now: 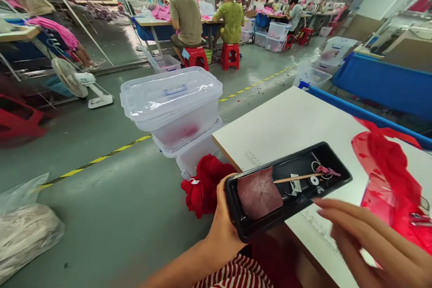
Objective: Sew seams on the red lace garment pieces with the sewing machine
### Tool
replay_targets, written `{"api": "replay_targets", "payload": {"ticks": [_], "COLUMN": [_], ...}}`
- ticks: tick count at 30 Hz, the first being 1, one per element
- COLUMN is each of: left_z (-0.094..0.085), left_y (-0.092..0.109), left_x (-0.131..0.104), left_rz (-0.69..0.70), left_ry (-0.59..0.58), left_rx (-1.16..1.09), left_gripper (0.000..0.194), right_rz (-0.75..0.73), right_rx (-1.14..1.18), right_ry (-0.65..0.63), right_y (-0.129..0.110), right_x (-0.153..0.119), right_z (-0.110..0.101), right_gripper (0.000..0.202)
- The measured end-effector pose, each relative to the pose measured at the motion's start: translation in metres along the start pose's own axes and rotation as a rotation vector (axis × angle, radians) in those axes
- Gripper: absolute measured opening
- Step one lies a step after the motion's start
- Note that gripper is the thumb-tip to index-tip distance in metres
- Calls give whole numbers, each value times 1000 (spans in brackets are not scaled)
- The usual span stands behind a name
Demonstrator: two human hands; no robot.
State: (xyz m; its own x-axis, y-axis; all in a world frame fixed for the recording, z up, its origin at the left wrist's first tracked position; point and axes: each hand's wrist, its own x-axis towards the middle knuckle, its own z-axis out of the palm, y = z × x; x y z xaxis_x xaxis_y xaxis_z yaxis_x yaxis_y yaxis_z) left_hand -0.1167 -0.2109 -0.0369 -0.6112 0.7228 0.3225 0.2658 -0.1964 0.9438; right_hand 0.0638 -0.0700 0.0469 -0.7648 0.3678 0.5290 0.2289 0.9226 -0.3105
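In the head view my left hand (221, 222) is wrapped round the near left end of a black plastic tray (303, 157), held tilted at the corner of a white table (290, 117). Inside the tray are a dark reddish-brown square piece (259, 193), a thin wooden stick that looks like a pencil (297, 178), a small white bobbin-like disc (314, 181) and a pink scrap (326, 170). My right hand (374, 234) hovers just beside the tray's right side, fingers stretched out, with nothing visible in them. Its outline is slightly blurred.
Red fabric (384, 157) lies on the table's right side, with metal scissors-like handles (420, 219). Lidded clear bins (172, 99) stand on the floor, beside a red cloth bundle (207, 180). A white fan (81, 81) stands left. Several people sit at workbenches behind.
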Motion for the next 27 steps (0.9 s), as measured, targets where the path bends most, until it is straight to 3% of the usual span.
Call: {"api": "replay_targets", "payload": {"ticks": [3, 5, 8, 10, 12, 17, 20, 27], "left_z": [1, 1, 2, 3, 4, 5, 5, 2], "left_y": [-4, -5, -6, -5, -4, 0, -2, -6], "left_x": [-2, -4, -3, -2, -1, 1, 0, 2], "left_rz": [-3, -12, 0, 16, 11, -37, -67, -107], "left_ry": [-31, -47, -36, -22, -11, -21, -34, -68], "left_rx": [6, 19, 30, 27, 24, 51, 37, 91], "left_gripper": [91, 92, 91, 90, 87, 86, 86, 87], "right_rz": [107, 270, 481, 544, 543, 361, 450, 790], "right_rx": [79, 163, 246, 313, 417, 587, 756, 1003], "right_ry": [-55, -158, -262, -264, -236, -275, -170, 212], "right_y": [2, 3, 3, 2, 1, 9, 17, 28], "right_x": [34, 51, 63, 64, 63, 57, 53, 44], "right_z": [19, 34, 52, 59, 61, 45, 33, 29], "right_gripper": [21, 20, 16, 17, 19, 12, 4, 21]}}
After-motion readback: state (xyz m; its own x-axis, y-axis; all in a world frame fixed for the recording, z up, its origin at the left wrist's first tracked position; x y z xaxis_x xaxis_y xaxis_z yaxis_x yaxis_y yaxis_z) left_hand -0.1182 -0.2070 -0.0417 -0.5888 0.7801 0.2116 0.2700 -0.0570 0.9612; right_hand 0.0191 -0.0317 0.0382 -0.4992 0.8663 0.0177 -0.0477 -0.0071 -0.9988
